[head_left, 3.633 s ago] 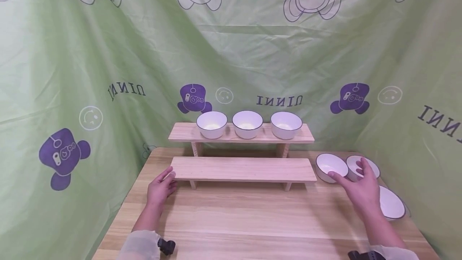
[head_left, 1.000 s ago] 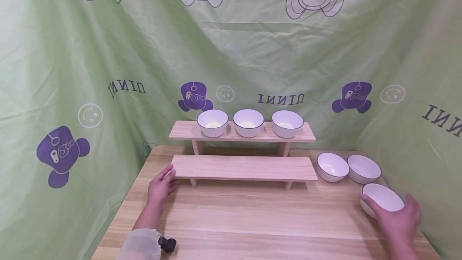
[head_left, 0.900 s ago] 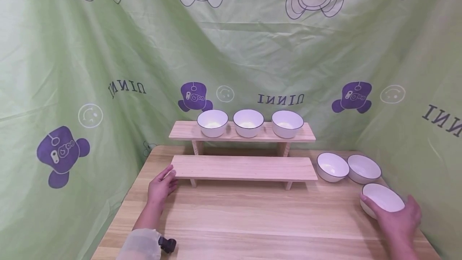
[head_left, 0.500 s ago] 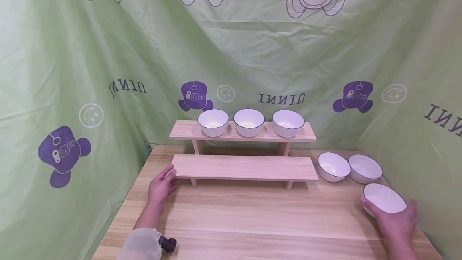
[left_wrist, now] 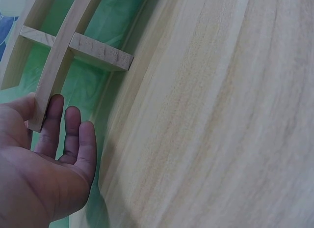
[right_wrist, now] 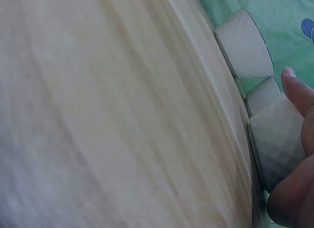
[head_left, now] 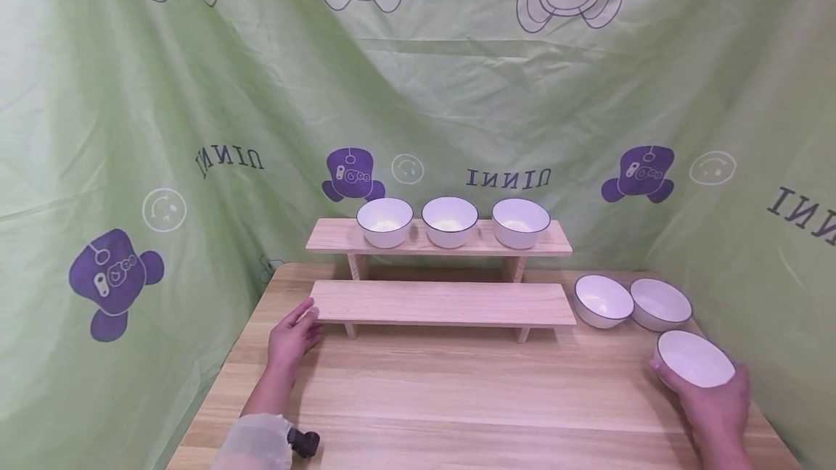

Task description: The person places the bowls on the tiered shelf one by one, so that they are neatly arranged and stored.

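My left hand [head_left: 287, 343] holds the left end of the lower board of a two-tier wooden shelf [head_left: 437, 303]. In the left wrist view, the thumb and index finger pinch the board's end [left_wrist: 41, 112], while the other fingers curve beside it. At the right, my right hand [head_left: 720, 401] grips a white bowl [head_left: 695, 357] with a dark rim, thumb on its left side and fingers around its right. The faceted outer wall of that bowl [right_wrist: 277, 142] shows in the right wrist view, its base at the tabletop. Part of its near side is hidden by the hand.
Three matching bowls [head_left: 450, 223] line the upper board. Two more, a left one [head_left: 604, 301] and a right one [head_left: 660, 304], stand side by side right of the shelf. A green printed curtain [head_left: 444, 114] surrounds the wooden table [head_left: 457, 397].
My right hand has come from near the two back bowls to the front right bowl and taken hold of it. Lately its fingers shifted slightly. The left hand stays at the shelf.
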